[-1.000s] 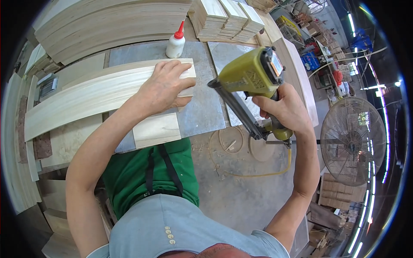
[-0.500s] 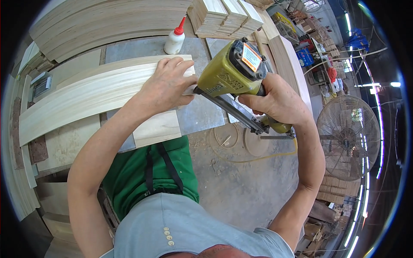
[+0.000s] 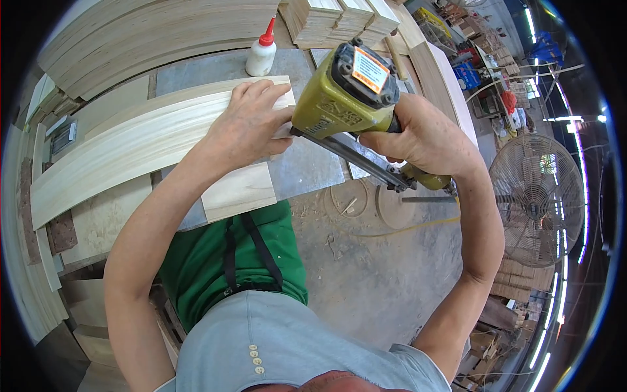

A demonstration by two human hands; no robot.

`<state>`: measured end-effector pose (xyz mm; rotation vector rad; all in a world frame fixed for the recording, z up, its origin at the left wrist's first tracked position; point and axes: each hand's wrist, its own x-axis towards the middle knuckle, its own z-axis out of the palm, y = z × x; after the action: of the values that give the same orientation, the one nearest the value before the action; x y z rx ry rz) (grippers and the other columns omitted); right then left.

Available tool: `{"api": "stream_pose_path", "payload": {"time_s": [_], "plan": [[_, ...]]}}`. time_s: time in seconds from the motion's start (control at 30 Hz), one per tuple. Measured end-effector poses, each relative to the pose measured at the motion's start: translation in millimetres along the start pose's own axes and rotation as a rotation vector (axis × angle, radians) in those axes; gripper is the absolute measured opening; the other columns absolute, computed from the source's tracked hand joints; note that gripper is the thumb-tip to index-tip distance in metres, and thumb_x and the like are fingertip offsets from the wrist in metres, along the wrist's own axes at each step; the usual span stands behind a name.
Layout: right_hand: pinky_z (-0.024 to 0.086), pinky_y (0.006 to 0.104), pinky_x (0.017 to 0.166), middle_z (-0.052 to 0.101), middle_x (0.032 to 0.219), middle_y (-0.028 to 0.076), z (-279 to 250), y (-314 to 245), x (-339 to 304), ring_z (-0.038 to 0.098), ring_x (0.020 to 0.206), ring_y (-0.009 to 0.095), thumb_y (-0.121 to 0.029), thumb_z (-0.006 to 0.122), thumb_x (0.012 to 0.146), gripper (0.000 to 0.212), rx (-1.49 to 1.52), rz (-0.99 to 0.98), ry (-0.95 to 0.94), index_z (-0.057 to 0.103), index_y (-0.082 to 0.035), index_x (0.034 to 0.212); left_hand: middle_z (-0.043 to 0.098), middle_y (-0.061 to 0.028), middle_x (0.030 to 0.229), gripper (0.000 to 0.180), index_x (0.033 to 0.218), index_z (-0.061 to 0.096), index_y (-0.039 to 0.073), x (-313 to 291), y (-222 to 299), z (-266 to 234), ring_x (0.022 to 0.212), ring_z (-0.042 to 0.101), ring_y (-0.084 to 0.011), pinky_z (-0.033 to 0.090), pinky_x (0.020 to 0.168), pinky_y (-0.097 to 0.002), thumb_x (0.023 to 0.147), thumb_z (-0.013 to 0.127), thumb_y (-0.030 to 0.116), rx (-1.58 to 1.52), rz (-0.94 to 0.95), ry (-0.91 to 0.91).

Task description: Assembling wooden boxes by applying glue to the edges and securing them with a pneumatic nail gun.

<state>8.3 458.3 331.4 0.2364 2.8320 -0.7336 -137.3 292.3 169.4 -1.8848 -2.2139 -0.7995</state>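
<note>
My left hand (image 3: 251, 124) is closed over the right end of a long pale wooden board (image 3: 130, 153), its fingers across the top and its thumb near the end edge. In my right hand (image 3: 431, 134) I hold an olive-green pneumatic nail gun (image 3: 341, 98) by its handle. The gun's nose is at the board's end, close beside my left thumb; whether it touches the wood is hidden. A shorter wooden piece (image 3: 238, 193) juts toward me from under the long board. Just beyond the boards stands a white glue bottle (image 3: 261, 59) with a red nozzle.
Long boards (image 3: 157, 32) are stacked along the far left, and shorter boards (image 3: 313, 19) are piled behind the bottle. The metal tabletop (image 3: 304, 173) ends near my waist. A yellow air hose (image 3: 411, 228) trails over the floor. At the right stands a large fan (image 3: 535, 199).
The view has shifted slightly. The nail gun has tilted a little, with its nose still by the board's end. Both hands keep their grips.
</note>
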Motion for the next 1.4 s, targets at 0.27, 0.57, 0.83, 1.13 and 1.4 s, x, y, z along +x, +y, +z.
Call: {"api": "stream_pose_path", "payload": {"time_s": [0.27, 0.57, 0.83, 1.13, 1.4], "plan": [[0.044, 0.026, 0.049, 0.057, 0.062, 0.002, -12.1, 0.1, -8.1, 0.054, 0.053, 0.009, -0.02, 0.067, 0.081, 0.025, 0.097, 0.148, -0.054, 0.062, 0.004, 0.085, 0.049, -0.0161, 0.128, 0.04, 0.107, 0.067, 0.01, -0.9, 1.4, -3.3, 0.124, 0.041, -0.0314, 0.028, 0.107, -0.045, 0.072, 0.074, 0.027, -0.003, 0.01, 0.007], [0.046, 0.0265, 0.05, 0.058, 0.059, 0.004, -8.2, 30.1, -25.3, 0.056, 0.053, 0.01, -0.023, 0.069, 0.079, 0.026, 0.213, 0.293, 0.086, 0.063, 0.003, 0.08, 0.044, -0.0156, 0.134, 0.051, 0.12, 0.054, 0.005, 4.8, 3.7, -20.1, 0.127, 0.04, -0.0346, 0.032, 0.106, -0.0442, 0.077, 0.073, 0.023, -0.078, -0.055, -0.098], [0.051, 0.0393, 0.066, 0.064, 0.072, 0.022, 30.0, 110.6, -16.0, 0.066, 0.069, 0.031, -0.022, 0.062, 0.075, 0.035, 0.448, 0.153, 0.192, 0.059, 0.01, 0.088, 0.053, -0.0049, 0.108, 0.03, 0.12, 0.06, 0.003, 61.7, -17.7, -43.8, 0.096, 0.05, -0.012, 0.041, 0.088, -0.0257, 0.092, 0.057, 0.012, -0.445, -0.445, -0.418], [0.046, 0.0369, 0.06, 0.058, 0.062, 0.016, 60.2, 167.7, 6.8, 0.06, 0.059, 0.024, -0.019, 0.065, 0.076, 0.031, 0.528, 0.082, 0.202, 0.058, 0.01, 0.085, 0.056, 0.0054, 0.083, 0.027, 0.115, 0.064, 0.005, 91.4, -49.0, -44.0, 0.071, 0.048, -0.0024, 0.041, 0.065, -0.0194, 0.09, 0.064, 0.018, -0.745, -0.721, -0.733], [0.048, 0.0442, 0.072, 0.06, 0.077, 0.029, 60.4, 169.5, 12.4, 0.062, 0.077, 0.042, -0.018, 0.06, 0.075, 0.034, 0.532, 0.099, 0.098, 0.057, 0.01, 0.093, 0.068, -0.0007, 0.091, 0.027, 0.106, 0.07, 0.003, 87.2, -75.4, -35.7, 0.079, 0.058, -0.0041, 0.046, 0.072, -0.0182, 0.082, 0.073, 0.014, -0.887, -0.729, -0.697]]}}
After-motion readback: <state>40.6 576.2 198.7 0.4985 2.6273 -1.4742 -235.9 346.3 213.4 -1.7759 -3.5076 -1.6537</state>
